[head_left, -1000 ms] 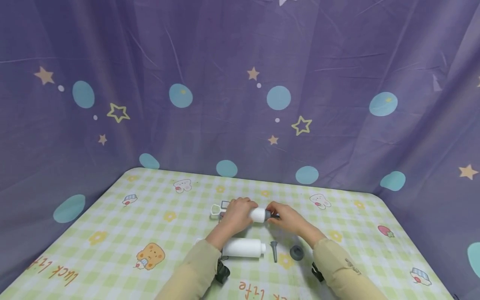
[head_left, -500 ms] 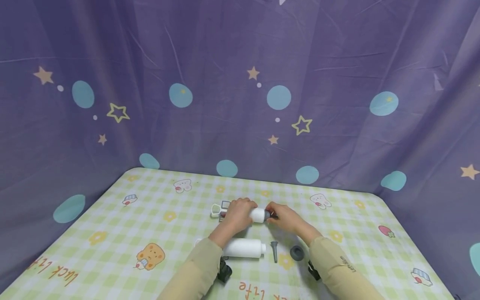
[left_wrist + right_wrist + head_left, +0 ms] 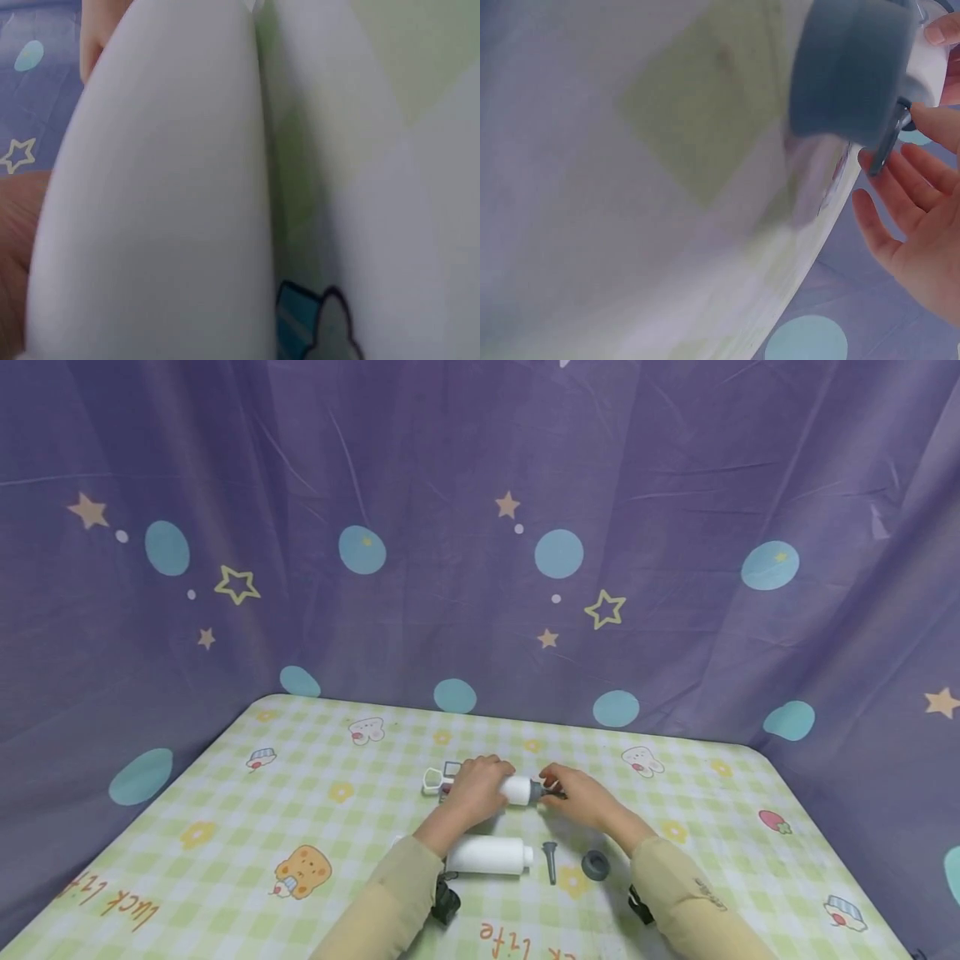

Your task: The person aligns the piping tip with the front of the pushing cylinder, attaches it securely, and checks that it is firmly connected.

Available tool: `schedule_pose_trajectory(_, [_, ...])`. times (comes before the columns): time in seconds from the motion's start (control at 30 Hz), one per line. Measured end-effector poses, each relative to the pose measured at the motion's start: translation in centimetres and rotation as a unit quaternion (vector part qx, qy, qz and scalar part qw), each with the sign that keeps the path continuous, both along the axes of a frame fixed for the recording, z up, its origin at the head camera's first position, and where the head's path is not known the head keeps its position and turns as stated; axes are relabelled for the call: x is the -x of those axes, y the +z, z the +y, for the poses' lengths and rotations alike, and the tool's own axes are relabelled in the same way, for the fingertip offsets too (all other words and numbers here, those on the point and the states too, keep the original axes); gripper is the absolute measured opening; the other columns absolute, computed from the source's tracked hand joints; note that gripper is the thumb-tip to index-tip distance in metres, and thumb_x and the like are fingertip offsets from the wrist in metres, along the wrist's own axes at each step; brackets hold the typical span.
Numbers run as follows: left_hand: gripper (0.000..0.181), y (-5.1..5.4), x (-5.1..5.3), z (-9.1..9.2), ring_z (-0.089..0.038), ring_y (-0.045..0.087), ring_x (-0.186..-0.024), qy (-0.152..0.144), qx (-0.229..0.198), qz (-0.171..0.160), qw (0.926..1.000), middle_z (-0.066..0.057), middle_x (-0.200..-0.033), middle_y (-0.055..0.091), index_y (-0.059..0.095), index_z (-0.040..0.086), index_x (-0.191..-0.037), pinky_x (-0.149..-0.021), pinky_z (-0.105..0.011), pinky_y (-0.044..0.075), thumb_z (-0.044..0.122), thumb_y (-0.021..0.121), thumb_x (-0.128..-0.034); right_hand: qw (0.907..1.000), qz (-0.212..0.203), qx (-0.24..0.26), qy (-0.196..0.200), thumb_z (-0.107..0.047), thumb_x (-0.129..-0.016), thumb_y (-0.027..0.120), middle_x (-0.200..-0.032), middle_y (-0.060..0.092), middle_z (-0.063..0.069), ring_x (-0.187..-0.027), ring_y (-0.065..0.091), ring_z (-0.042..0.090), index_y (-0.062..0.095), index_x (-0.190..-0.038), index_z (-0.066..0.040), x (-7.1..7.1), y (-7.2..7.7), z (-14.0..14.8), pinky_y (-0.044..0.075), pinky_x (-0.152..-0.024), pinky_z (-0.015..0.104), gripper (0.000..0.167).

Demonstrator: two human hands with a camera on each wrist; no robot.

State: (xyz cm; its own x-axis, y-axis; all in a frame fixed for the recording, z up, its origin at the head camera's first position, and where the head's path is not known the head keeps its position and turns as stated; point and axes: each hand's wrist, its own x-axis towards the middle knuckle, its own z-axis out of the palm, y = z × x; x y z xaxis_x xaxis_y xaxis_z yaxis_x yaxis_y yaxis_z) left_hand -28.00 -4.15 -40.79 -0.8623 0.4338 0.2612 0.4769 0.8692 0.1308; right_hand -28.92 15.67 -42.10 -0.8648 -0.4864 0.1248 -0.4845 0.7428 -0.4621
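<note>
My left hand (image 3: 476, 789) grips a white bottle (image 3: 516, 790) lying on its side, its grey collar (image 3: 536, 791) pointing right. At that end, my right hand (image 3: 583, 795) pinches a thin dark spout between thumb and fingertips. The right wrist view shows this right hand (image 3: 922, 232) with its thumb and a fingertip at the spout (image 3: 889, 142), other fingers loosely bent, and the bottle (image 3: 928, 66) beyond. A second white bottle (image 3: 489, 855) lies nearer, filling much of the left wrist view as a white cylinder (image 3: 157, 195).
A slim grey piece (image 3: 550, 862) and a round grey cap (image 3: 596, 865) lie right of the nearer bottle; the cap (image 3: 851, 67) looms large in the right wrist view. White and grey frame-shaped parts (image 3: 432, 781) lie left of my left hand on the checked tablecloth (image 3: 225, 860).
My right hand has shifted slightly to the right, and its fingers sit farther from the collar, along the spout. The left hand and its bottle have stayed in place.
</note>
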Motion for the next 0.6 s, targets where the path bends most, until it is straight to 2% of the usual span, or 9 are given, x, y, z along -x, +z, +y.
schedule_pose_trajectory(0.23, [0.032,0.6,-1.0,0.2,-0.020,0.060,-0.092,-0.028,-0.009,0.029,0.9992,0.000,-0.101,0.064,0.067,0.016,-0.104,-0.080,-0.037,0.046,0.026,0.072,-0.0747,0.9994,0.033,-0.012,-0.007,-0.016,-0.086,0.062,-0.107,0.060,0.008,-0.093,0.060,0.022,0.056,-0.114,-0.003,-1.1,0.3,1.3,0.048,-0.080,0.038,0.032])
schedule_pose_trajectory(0.47, [0.027,0.9,-2.4,1.3,-0.018,0.060,-0.091,-0.053,-0.026,0.002,0.9982,0.001,-0.101,0.064,0.067,0.017,-0.104,-0.081,-0.036,0.046,0.027,0.069,-0.0792,0.9969,0.072,-0.015,-0.026,-0.021,-0.085,0.063,-0.108,0.058,0.002,-0.098,0.058,0.021,0.057,-0.113,-0.008,-2.3,0.5,2.7,0.049,-0.078,0.037,0.031])
schedule_pose_trajectory(0.6, [0.026,0.7,-3.1,1.9,-0.015,0.060,-0.086,-0.063,-0.018,0.004,0.9978,0.003,-0.094,0.064,0.067,0.019,-0.103,-0.077,-0.031,0.046,0.029,0.068,-0.0795,0.9953,0.092,-0.012,-0.028,-0.021,-0.085,0.064,-0.106,0.058,0.000,-0.096,0.058,0.020,0.059,-0.111,-0.009,-2.8,0.5,3.4,0.049,-0.077,0.036,0.029])
